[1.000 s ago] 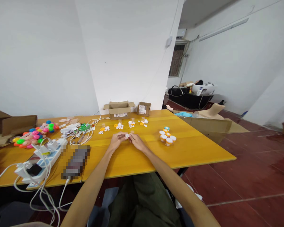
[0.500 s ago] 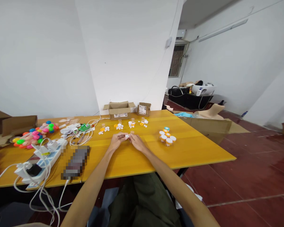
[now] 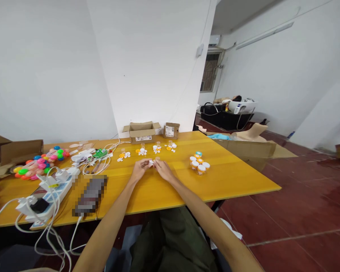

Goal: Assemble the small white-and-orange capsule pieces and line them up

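Note:
My left hand (image 3: 139,168) and my right hand (image 3: 163,168) meet just above the table, fingers closed around a small white piece with dark marks (image 3: 151,163). Its exact kind is too small to make out. Behind the fingers a clear cup (image 3: 157,159) partly shows. Further back lie small groups of white pieces (image 3: 142,152), orange rings (image 3: 122,155) and clear cups. To the right of my right hand stands a cluster of small tubs (image 3: 201,169), mostly with white lids and orange rims.
Two cardboard boxes (image 3: 143,133) stand at the table's (image 3: 229,177) back edge. On the left are a power strip (image 3: 56,192) with tangled white cables, a blurred-out phone (image 3: 91,195), colourful plastic balls (image 3: 42,162) and an open carton (image 3: 22,151).
The white piece has turned slightly between my fingers and shows more of its marked face. The view has shifted a little; both hands stay in nearly the same place.

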`<state>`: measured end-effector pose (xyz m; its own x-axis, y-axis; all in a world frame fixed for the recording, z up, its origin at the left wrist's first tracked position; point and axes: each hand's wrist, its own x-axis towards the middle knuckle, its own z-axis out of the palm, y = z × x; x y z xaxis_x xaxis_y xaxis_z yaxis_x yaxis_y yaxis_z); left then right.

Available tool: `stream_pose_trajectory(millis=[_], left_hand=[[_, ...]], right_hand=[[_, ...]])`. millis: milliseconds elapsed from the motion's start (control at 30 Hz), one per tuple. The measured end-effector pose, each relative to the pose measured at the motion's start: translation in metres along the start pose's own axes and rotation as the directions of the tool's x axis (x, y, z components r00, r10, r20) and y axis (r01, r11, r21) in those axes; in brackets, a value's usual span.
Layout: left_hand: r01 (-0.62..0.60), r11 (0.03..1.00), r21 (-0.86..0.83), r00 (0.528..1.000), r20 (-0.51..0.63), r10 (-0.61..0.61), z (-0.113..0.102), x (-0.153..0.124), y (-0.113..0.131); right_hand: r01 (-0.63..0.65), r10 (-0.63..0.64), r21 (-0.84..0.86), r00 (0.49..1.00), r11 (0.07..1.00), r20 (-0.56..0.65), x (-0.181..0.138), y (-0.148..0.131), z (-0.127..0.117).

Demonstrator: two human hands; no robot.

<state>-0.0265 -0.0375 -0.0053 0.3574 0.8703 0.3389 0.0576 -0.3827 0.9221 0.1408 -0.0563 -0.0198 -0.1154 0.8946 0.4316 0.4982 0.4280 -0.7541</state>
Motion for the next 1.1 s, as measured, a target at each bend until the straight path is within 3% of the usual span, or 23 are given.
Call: stream_pose_trajectory(millis=[167, 333, 467, 700, 933, 1100], left_hand=[[-0.092, 0.983, 0.161, 0.992, -0.067, 0.103, 0.0, 0.001, 0.001], [-0.092, 0.935, 0.343, 0.979, -0.139, 0.148, -0.002, 0.001, 0.003], [-0.091, 0.9, 0.426, 0.979, -0.13, 0.16, -0.003, -0.001, 0.004], [-0.079, 0.875, 0.477, 0.982, -0.112, 0.149, -0.002, -0.002, 0.002], [-0.018, 0.87, 0.493, 0.968, -0.211, 0.139, -0.006, 0.0, -0.006], [0.032, 0.851, 0.525, 0.987, -0.152, 0.056, -0.007, 0.0, -0.006]], right_hand=[[-0.01, 0.011, 0.024, 0.998, 1.0, -0.065, -0.002, -0.007, -0.001], [-0.019, 0.03, 0.07, 0.986, 0.997, -0.163, -0.004, -0.015, -0.004], [0.003, 0.017, 0.105, 0.981, 0.995, -0.192, -0.005, -0.018, -0.005], [0.018, 0.008, 0.126, 0.979, 0.992, -0.201, -0.004, -0.018, -0.003], [0.007, 0.019, 0.128, 0.979, 0.992, -0.203, -0.002, -0.013, 0.0], [0.011, 0.019, 0.136, 0.976, 0.991, -0.218, -0.002, -0.013, 0.0]])
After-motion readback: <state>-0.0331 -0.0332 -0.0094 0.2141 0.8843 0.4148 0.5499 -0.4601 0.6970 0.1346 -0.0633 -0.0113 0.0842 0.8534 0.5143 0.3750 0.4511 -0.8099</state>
